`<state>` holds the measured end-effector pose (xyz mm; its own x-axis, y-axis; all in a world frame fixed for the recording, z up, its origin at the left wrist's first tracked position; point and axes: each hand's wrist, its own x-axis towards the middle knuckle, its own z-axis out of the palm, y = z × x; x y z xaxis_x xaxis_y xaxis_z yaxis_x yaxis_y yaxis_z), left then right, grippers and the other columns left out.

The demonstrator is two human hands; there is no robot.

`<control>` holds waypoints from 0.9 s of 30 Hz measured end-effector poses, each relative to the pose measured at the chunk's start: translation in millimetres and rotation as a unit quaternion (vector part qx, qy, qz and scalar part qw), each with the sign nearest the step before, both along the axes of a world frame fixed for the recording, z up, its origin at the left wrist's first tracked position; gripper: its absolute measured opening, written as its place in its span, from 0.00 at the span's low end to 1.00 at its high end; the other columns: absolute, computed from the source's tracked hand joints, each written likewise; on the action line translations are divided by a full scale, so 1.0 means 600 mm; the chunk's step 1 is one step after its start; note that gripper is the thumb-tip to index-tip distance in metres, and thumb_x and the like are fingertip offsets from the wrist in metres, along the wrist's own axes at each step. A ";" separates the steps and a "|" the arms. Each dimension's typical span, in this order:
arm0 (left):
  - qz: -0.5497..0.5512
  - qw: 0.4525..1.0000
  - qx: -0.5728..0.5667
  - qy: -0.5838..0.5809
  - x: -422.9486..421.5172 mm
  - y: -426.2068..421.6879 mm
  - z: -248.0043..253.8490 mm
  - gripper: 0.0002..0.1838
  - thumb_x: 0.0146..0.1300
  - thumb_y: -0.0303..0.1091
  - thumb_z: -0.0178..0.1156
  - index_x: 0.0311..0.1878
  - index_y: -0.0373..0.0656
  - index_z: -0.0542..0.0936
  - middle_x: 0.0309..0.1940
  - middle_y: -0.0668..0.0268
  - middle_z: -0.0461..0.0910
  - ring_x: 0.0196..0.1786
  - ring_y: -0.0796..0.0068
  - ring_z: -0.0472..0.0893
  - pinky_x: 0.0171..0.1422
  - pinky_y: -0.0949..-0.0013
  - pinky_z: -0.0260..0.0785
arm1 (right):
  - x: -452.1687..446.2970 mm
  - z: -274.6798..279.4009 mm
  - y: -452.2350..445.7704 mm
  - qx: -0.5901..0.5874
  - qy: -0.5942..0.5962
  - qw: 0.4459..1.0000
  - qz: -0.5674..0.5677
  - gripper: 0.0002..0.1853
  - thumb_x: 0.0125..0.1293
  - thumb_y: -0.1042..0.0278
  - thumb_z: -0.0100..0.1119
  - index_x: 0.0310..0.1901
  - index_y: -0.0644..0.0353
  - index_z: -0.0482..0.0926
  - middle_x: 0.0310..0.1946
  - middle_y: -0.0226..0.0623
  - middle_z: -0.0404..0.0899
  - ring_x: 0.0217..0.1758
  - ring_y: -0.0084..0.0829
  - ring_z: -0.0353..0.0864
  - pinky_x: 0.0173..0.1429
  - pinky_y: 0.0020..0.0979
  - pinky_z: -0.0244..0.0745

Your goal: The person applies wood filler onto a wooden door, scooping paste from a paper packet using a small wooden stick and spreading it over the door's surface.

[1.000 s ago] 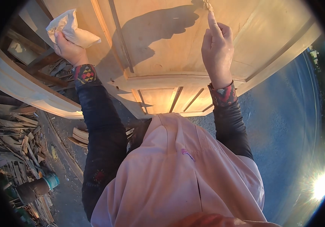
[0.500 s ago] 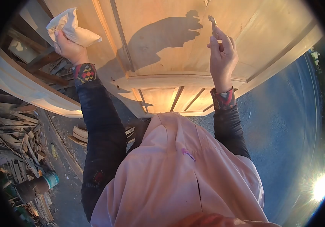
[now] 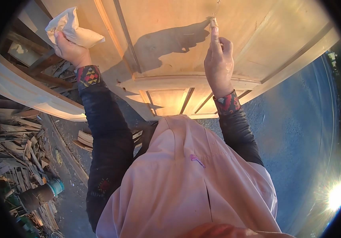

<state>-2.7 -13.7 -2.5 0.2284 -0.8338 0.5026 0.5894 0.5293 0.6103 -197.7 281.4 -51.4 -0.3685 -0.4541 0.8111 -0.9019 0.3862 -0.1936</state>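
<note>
My left hand [image 3: 72, 49] is closed around a crumpled white plastic bag [image 3: 74, 29], up at the left in front of the wooden door. Its contents are hidden. My right hand [image 3: 219, 65] grips a small thin spreader [image 3: 213, 22], with the index finger stretched along it. The spreader's tip meets the panel of the pale wooden door [image 3: 170, 59], at the lower end of a narrow streak of paste [image 3: 217, 8]. The hand's shadow falls on the panel to the left and reaches the tip.
Another curved-looking wooden panel [image 3: 31, 93] stands at the left. Scrap wood [image 3: 23, 158] is heaped on the ground there, by a dark cylinder with a teal band [image 3: 54, 186]. Paved ground [image 3: 293, 131] lies to the right, under low bright sun.
My right hand has moved a little left and turned its back to me, bringing the spreader from apart to against the door panel. My left hand with the bag has barely shifted.
</note>
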 end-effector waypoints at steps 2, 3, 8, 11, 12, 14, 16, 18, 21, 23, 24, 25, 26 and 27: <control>0.006 1.000 0.008 0.001 -0.001 0.008 0.005 0.19 0.64 0.42 0.53 0.43 0.32 0.76 0.39 0.61 0.77 0.41 0.72 0.78 0.43 0.67 0.72 | 0.018 0.008 0.015 0.016 -0.031 0.999 0.002 0.29 0.58 0.80 0.56 0.63 0.53 0.69 0.41 0.41 0.70 0.33 0.33 0.77 0.32 0.32 0.77; 0.009 1.000 0.006 0.002 -0.001 0.008 0.005 0.19 0.64 0.42 0.53 0.43 0.32 0.76 0.39 0.61 0.77 0.41 0.72 0.78 0.43 0.67 0.72 | 0.017 0.020 0.015 0.000 -0.022 1.000 0.011 0.29 0.58 0.80 0.56 0.63 0.53 0.69 0.41 0.41 0.70 0.32 0.34 0.77 0.31 0.32 0.77; 0.008 1.000 0.010 -0.008 0.000 0.012 0.004 0.19 0.64 0.42 0.53 0.44 0.31 0.76 0.41 0.60 0.76 0.42 0.70 0.78 0.43 0.67 0.72 | 0.004 0.063 -0.005 -0.012 0.009 1.000 -0.006 0.27 0.59 0.78 0.54 0.63 0.55 0.69 0.40 0.42 0.70 0.32 0.36 0.78 0.30 0.32 0.77; 0.008 0.999 -0.006 -0.033 0.006 0.000 -0.005 0.20 0.64 0.42 0.53 0.45 0.31 0.75 0.42 0.59 0.76 0.42 0.70 0.78 0.44 0.66 0.73 | 0.015 0.036 -0.012 0.003 -0.010 1.000 -0.027 0.27 0.60 0.78 0.53 0.63 0.56 0.69 0.40 0.42 0.70 0.31 0.35 0.78 0.29 0.32 0.77; 0.011 1.000 -0.005 -0.024 0.004 0.003 -0.003 0.20 0.64 0.42 0.53 0.45 0.31 0.75 0.42 0.59 0.76 0.42 0.70 0.78 0.44 0.66 0.73 | 0.022 0.027 -0.008 0.008 -0.020 0.999 -0.030 0.27 0.60 0.78 0.53 0.63 0.56 0.68 0.40 0.42 0.70 0.30 0.35 0.78 0.29 0.32 0.77; 0.016 1.000 -0.001 -0.007 -0.002 0.014 0.005 0.20 0.64 0.42 0.53 0.45 0.31 0.75 0.41 0.59 0.76 0.42 0.70 0.78 0.44 0.66 0.73 | 0.033 0.013 0.006 0.021 -0.044 0.999 -0.018 0.27 0.59 0.78 0.53 0.63 0.56 0.68 0.40 0.42 0.70 0.29 0.35 0.78 0.29 0.32 0.78; 0.021 1.000 -0.002 -0.022 -0.001 0.016 0.006 0.20 0.64 0.42 0.52 0.44 0.31 0.75 0.41 0.60 0.76 0.42 0.70 0.78 0.44 0.66 0.72 | 0.034 0.026 0.010 0.008 -0.038 0.999 0.000 0.27 0.59 0.78 0.53 0.63 0.56 0.69 0.40 0.42 0.70 0.28 0.35 0.78 0.28 0.32 0.78; 0.015 1.000 -0.006 -0.025 0.000 0.016 0.006 0.20 0.64 0.42 0.52 0.44 0.31 0.75 0.41 0.60 0.76 0.41 0.70 0.78 0.43 0.67 0.72 | 0.026 0.055 0.008 -0.027 -0.007 0.999 0.023 0.27 0.59 0.79 0.53 0.62 0.56 0.69 0.40 0.42 0.71 0.27 0.36 0.79 0.28 0.32 0.78; -0.002 1.000 -0.011 -0.010 -0.002 0.014 0.005 0.19 0.65 0.42 0.52 0.44 0.31 0.75 0.40 0.60 0.76 0.41 0.71 0.78 0.43 0.67 0.72 | 0.016 0.059 -0.014 -0.009 -0.018 1.000 -0.019 0.26 0.59 0.79 0.53 0.61 0.57 0.70 0.39 0.42 0.71 0.28 0.36 0.79 0.29 0.32 0.78; -0.004 1.000 -0.005 -0.001 -0.001 0.011 0.005 0.19 0.64 0.42 0.52 0.44 0.31 0.75 0.40 0.61 0.76 0.41 0.71 0.78 0.43 0.67 0.72 | 0.023 0.040 -0.006 0.005 -0.033 0.999 -0.021 0.26 0.59 0.79 0.53 0.61 0.57 0.70 0.39 0.43 0.72 0.28 0.37 0.79 0.30 0.33 0.78; 0.010 1.000 -0.016 -0.016 0.000 0.009 0.003 0.19 0.65 0.42 0.52 0.44 0.31 0.76 0.40 0.61 0.76 0.41 0.71 0.78 0.43 0.67 0.72 | 0.029 0.033 0.001 0.014 -0.041 0.999 -0.021 0.25 0.59 0.79 0.53 0.61 0.58 0.70 0.39 0.43 0.72 0.28 0.37 0.79 0.30 0.33 0.78; 0.023 0.999 -0.027 -0.032 0.001 0.007 0.001 0.19 0.65 0.42 0.52 0.43 0.32 0.76 0.39 0.61 0.76 0.41 0.71 0.78 0.43 0.67 0.72 | 0.033 0.033 0.009 0.023 -0.056 0.998 -0.011 0.25 0.59 0.78 0.53 0.61 0.57 0.70 0.39 0.43 0.72 0.28 0.37 0.79 0.30 0.34 0.78; 0.036 0.997 -0.037 -0.048 0.002 0.007 -0.002 0.19 0.65 0.41 0.52 0.43 0.32 0.76 0.39 0.61 0.76 0.41 0.71 0.78 0.43 0.67 0.72 | 0.037 0.036 0.019 0.031 -0.071 0.997 -0.002 0.25 0.59 0.78 0.53 0.61 0.57 0.70 0.39 0.43 0.72 0.28 0.38 0.79 0.31 0.34 0.78; 0.033 0.998 -0.030 -0.042 0.002 0.007 -0.001 0.19 0.65 0.41 0.52 0.43 0.32 0.76 0.39 0.61 0.76 0.41 0.71 0.78 0.43 0.67 0.72 | 0.038 0.040 0.024 0.040 -0.087 0.995 0.006 0.25 0.60 0.78 0.53 0.61 0.57 0.70 0.39 0.43 0.72 0.28 0.38 0.79 0.31 0.34 0.78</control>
<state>-1.2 -9.6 -3.4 0.2366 -0.7865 0.5704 0.4999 0.6020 0.6227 -174.7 295.7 -27.5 -0.4938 -0.5195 0.6973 -0.8623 0.3957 -0.3159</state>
